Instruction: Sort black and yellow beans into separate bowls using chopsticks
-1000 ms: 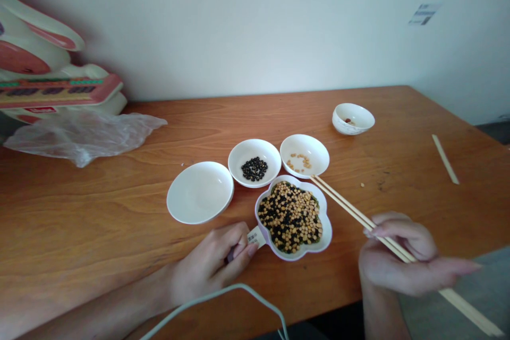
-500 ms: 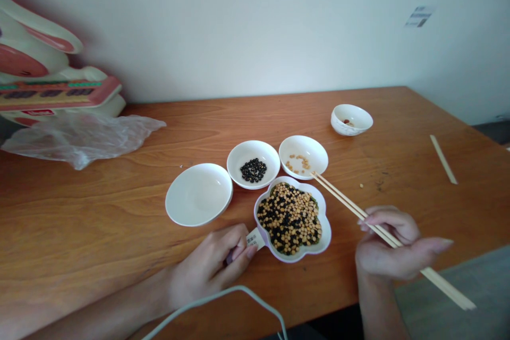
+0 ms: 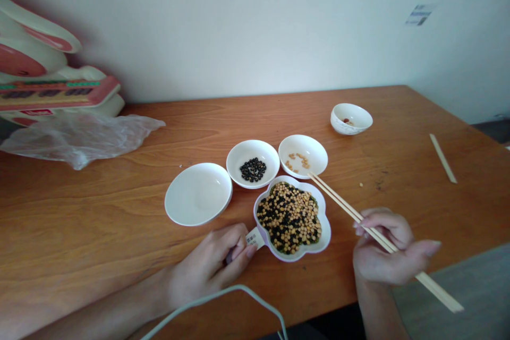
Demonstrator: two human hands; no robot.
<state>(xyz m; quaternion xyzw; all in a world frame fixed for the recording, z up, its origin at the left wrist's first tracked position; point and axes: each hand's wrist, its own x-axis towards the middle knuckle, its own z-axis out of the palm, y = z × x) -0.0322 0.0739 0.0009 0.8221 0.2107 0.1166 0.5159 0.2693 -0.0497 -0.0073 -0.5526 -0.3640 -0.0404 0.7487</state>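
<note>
My left hand [image 3: 219, 257] is closed around the labelled handle of a flower-shaped scoop [image 3: 325, 236]. Yellow beans and black beans [image 3: 289, 218] fill the scoop, with some green ones at its edges. In my right hand [image 3: 388, 249] is a pair of chopsticks [image 3: 338, 199], their tips together at the near rim of a white bowl [image 3: 317, 151]. Several yellow beans [image 3: 298, 161] lie in that bowl. Beside it, a second white bowl [image 3: 271, 159] holds black beans [image 3: 253, 169]. The third white bowl [image 3: 199, 194], left of these, has nothing in it.
A small deep bowl [image 3: 351, 117] with a few reddish bits stands farther back. One loose bean [image 3: 361, 185] and a pale stick [image 3: 443, 158] lie to the right. A plastic bag [image 3: 83, 138] and a rabbit-shaped toy keyboard [image 3: 59, 90] are at the left. A cable [image 3: 239, 288] crosses in front.
My right hand and the chopsticks have shifted slightly left, and the tips have moved a little along the bowl's near rim. My left hand stays on the scoop's handle.
</note>
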